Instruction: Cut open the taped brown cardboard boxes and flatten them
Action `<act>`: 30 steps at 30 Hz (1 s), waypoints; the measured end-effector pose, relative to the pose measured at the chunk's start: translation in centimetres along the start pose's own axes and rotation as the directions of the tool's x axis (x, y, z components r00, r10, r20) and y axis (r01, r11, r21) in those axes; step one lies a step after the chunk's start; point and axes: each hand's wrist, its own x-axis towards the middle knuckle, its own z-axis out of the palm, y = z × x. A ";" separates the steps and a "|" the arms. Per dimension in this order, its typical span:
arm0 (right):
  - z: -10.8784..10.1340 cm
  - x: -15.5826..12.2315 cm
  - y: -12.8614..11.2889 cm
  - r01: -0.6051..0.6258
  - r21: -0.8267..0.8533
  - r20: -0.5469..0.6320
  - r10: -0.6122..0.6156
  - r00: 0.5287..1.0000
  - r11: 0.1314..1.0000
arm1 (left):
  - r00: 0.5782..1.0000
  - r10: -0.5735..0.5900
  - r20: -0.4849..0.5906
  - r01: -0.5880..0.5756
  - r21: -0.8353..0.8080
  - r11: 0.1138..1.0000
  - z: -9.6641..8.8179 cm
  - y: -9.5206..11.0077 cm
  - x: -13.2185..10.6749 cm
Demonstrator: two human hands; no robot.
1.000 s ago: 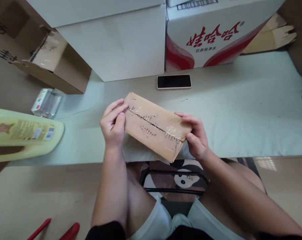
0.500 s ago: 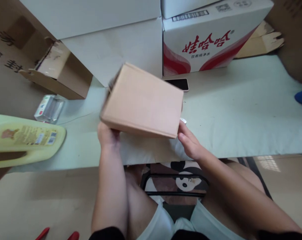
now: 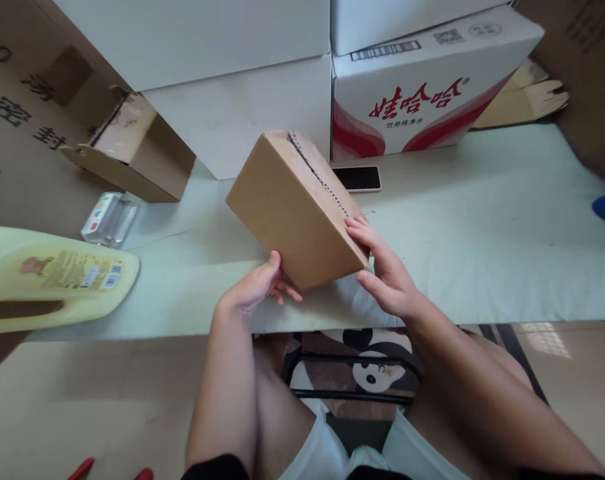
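A small brown cardboard box (image 3: 292, 213) with a taped seam along its top edge is tilted above the pale table (image 3: 482, 227), one corner pointing down toward me. My left hand (image 3: 257, 287) supports it from underneath at the lower left, fingers curled against the bottom face. My right hand (image 3: 382, 267) grips the lower right corner, fingers spread over the taped face and thumb below.
A black phone (image 3: 357, 179) lies behind the box. White cartons (image 3: 242, 107) and a red-printed carton (image 3: 422, 93) stand along the back. An open brown box (image 3: 132, 147), a clear small pack (image 3: 107, 217) and a yellow jug (image 3: 47, 280) are at left.
The box has been turned over between my hands, from taped seam facing me to a plain side facing me with the seam on top. My left hand shifted underneath it.
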 end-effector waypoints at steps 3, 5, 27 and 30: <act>-0.7 0.2 -0.6 0.044 -0.050 -0.012 -0.044 0.999 0.998 | 0.991 -0.093 0.092 0.079 0.149 0.986 -0.2 0.6 -0.8; -1.1 0.2 -0.6 0.034 -0.118 -0.063 -0.042 0.997 0.992 | 0.990 -0.134 0.054 0.116 0.254 0.960 -0.3 1.1 -1.0; 0.7 -0.4 2.6 -0.305 -0.048 -0.144 0.296 0.944 0.951 | 0.350 0.579 -0.736 -0.582 0.314 0.750 -2.7 1.3 1.0; 0.6 0.6 2.8 -0.259 -0.020 -0.132 0.255 0.958 0.966 | 0.347 0.580 -0.737 -0.572 0.324 0.753 -3.5 0.5 1.8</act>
